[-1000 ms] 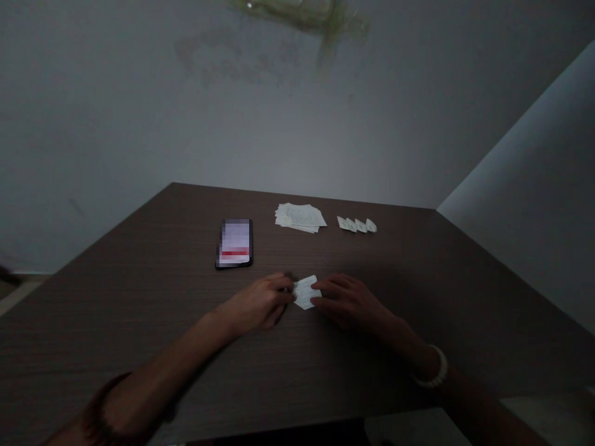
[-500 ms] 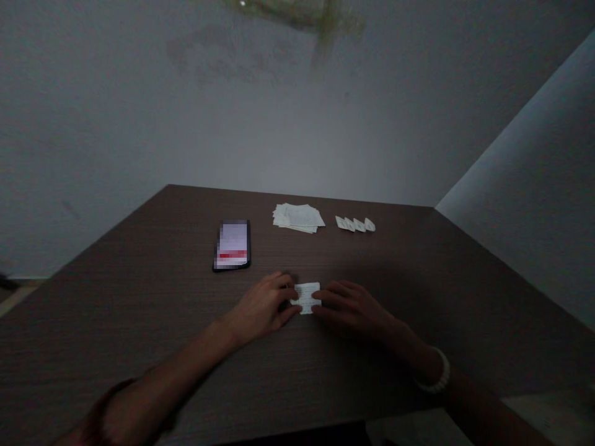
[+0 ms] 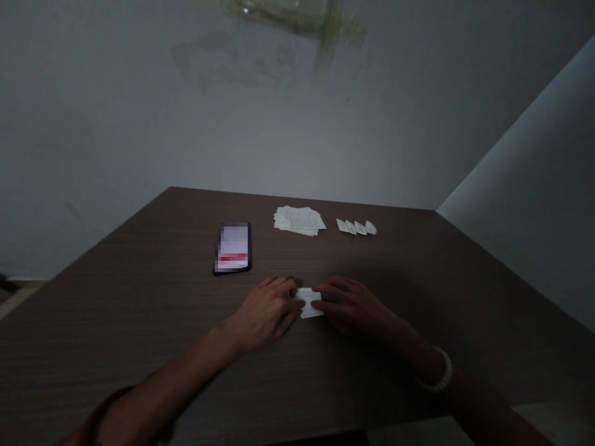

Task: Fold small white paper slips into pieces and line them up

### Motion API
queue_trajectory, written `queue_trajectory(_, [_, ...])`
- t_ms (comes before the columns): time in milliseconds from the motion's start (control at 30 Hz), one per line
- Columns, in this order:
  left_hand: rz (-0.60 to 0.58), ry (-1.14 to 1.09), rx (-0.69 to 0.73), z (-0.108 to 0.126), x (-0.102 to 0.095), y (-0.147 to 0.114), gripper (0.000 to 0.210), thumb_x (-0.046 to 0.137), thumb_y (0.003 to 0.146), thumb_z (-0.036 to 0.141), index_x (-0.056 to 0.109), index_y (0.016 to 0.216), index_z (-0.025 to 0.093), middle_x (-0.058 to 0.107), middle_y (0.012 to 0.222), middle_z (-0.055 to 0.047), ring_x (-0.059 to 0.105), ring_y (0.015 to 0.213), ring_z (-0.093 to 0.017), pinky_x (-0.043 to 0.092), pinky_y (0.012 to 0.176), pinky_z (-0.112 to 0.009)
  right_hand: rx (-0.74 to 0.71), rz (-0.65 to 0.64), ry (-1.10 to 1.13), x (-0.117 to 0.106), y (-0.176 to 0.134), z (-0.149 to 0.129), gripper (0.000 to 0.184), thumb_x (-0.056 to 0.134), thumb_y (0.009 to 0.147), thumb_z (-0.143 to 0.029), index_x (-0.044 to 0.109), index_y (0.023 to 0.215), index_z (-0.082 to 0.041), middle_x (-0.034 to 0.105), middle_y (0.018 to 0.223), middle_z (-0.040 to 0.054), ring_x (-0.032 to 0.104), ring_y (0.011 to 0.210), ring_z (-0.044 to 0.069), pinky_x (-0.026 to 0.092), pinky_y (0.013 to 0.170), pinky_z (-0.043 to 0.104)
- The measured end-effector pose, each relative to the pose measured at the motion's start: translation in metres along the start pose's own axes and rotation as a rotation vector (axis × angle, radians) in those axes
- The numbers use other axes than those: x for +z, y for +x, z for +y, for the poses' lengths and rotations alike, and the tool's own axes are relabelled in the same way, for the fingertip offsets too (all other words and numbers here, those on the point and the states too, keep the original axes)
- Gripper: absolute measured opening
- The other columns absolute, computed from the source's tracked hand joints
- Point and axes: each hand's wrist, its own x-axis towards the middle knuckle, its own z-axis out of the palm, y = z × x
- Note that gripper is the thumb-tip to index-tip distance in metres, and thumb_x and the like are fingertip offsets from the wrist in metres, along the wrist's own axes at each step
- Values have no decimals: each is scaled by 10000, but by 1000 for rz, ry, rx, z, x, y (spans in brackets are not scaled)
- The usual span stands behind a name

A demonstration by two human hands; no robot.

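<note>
White paper (image 3: 309, 310) flat on the counter (image 3: 139, 310): pinching its left side with the left hand (image 3: 267, 313), touching its right side with the slightly parted fingers (image 3: 320, 305) of the right hand (image 3: 351, 305), unclear whether gripping or just pressing. Farther back, from left to right: phone (image 3: 233, 246), sheets (image 3: 300, 220), folded slips (image 3: 356, 228).

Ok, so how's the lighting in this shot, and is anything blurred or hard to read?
In the head view: dim light overall; dark shadow on the table around the right hand; a small glint on the yellowish strip up high; the phone screen bright but pixelated; marks on the paper too small to read.
</note>
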Motion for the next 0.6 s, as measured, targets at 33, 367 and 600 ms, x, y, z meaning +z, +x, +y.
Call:
queue_trajectory(33, [2, -11, -5, 0, 0, 0, 253, 460, 953, 281, 704, 999, 230, 572, 1022, -72, 537, 923, -221, 423, 792, -374, -11, -17, -2, 0, 1, 0, 239, 540, 884, -204, 643, 1098, -235, 621, 1203, 77, 549, 999, 223, 490, 799, 373])
queue_trajectory(367, [59, -163, -124, -5, 7, 2, 169, 576, 862, 216, 738, 906, 225, 612, 963, -58, 566, 903, -222, 450, 796, -371, -24, 17, 159, 4, 3, 3, 190, 552, 868, -154, 680, 987, -227, 677, 1092, 42, 562, 989, 192, 461, 866, 341])
queue_trajectory(600, [84, -182, -131, -5, 8, 2, 154, 592, 849, 217, 743, 871, 202, 625, 918, -64, 572, 888, -220, 475, 789, -371, 77, 93, 421, 4, 16, 3, 94, 591, 880, -192, 681, 908, -195, 709, 930, 40, 598, 868, 151, 468, 844, 316])
